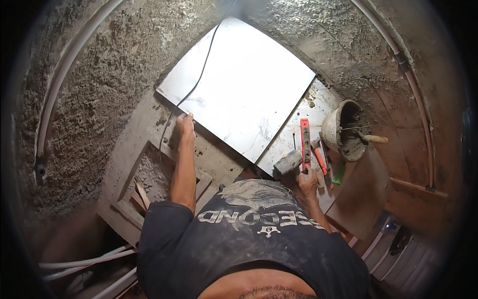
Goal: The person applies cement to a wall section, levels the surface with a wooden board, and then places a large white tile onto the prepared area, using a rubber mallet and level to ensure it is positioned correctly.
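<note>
A large white marble-patterned tile lies on a grey mortar-stained surface, with a thin dark cable across its left part. My left hand has its fingers curled on the tile's lower-left edge. My right hand grips the lower end of a red spirit level on another white tile. Beside it lie a grey-headed mallet, an orange-handled tool and a small green item.
A bucket of mortar with a wooden-handled tool stands at the right. Rough walls carry conduits. A square opening with wood scraps lies at the lower left, above several pale pipes.
</note>
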Tool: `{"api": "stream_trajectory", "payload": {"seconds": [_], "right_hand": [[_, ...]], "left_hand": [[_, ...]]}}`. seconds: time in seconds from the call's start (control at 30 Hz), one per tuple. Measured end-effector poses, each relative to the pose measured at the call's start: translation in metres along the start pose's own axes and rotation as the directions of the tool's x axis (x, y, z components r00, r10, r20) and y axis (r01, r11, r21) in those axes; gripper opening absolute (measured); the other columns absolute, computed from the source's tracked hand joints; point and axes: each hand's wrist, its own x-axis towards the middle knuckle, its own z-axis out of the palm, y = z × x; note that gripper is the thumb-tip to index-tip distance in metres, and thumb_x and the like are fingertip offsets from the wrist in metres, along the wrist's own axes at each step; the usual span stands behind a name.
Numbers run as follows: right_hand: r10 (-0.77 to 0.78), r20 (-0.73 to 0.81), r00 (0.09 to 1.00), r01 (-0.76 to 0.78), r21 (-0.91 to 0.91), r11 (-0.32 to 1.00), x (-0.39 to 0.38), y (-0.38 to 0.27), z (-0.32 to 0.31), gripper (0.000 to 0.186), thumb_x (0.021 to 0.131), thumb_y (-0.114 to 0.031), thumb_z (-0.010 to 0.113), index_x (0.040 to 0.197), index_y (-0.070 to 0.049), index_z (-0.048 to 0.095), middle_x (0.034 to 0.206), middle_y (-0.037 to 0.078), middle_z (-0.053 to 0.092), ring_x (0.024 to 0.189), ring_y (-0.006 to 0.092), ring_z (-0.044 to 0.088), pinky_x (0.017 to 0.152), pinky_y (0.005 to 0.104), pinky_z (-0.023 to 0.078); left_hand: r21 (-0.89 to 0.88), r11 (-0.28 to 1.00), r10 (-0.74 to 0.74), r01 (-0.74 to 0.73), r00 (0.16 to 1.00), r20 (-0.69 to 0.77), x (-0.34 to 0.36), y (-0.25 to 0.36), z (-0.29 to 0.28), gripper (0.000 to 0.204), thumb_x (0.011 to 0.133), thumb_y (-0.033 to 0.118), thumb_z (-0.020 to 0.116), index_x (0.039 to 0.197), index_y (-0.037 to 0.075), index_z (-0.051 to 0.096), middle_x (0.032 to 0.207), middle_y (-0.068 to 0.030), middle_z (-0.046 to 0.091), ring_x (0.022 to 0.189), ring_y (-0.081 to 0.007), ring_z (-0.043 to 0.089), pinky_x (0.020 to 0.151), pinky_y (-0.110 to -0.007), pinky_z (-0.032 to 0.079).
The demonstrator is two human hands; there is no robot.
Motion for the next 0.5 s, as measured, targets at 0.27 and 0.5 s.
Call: {"api": "stream_trajectory", "payload": {"seconds": [0.27, 0.5], "right_hand": [[-0.064, 0.145, 0.987, 0.068, -0.024, 0.997, -0.029, 0.018, 0.03, 0.033, 0.075, -0.012, 0.057, 0.101, 0.006, 0.05, 0.096, 0.025, 0.05, 0.092, 0.0426, 0.049, 0.081, 0.0473, 0.041], [0.017, 0.175, 0.984, -0.018, 0.005, 1.0, -0.029, 0.022, 0.031, 0.036, 0.078, -0.015, 0.058, 0.106, 0.006, 0.049, 0.1, 0.025, 0.05, 0.096, 0.0404, 0.05, 0.085, 0.0452, 0.041]], "left_hand": [[0.076, 0.996, 0.036, -0.04, 0.998, 0.056, 0.004, -0.002, -0.002, 0.044, 0.087, 0.01, 0.059, 0.123, -0.01, 0.044, 0.107, -0.0173, 0.058, 0.083, -0.0199, 0.057, 0.071, -0.03, 0.047], [0.146, 0.985, 0.073, -0.087, 0.992, 0.102, -0.004, -0.002, -0.008, 0.038, 0.088, 0.014, 0.059, 0.117, -0.006, 0.045, 0.097, -0.0124, 0.06, 0.074, -0.0165, 0.059, 0.062, -0.028, 0.048]]}}
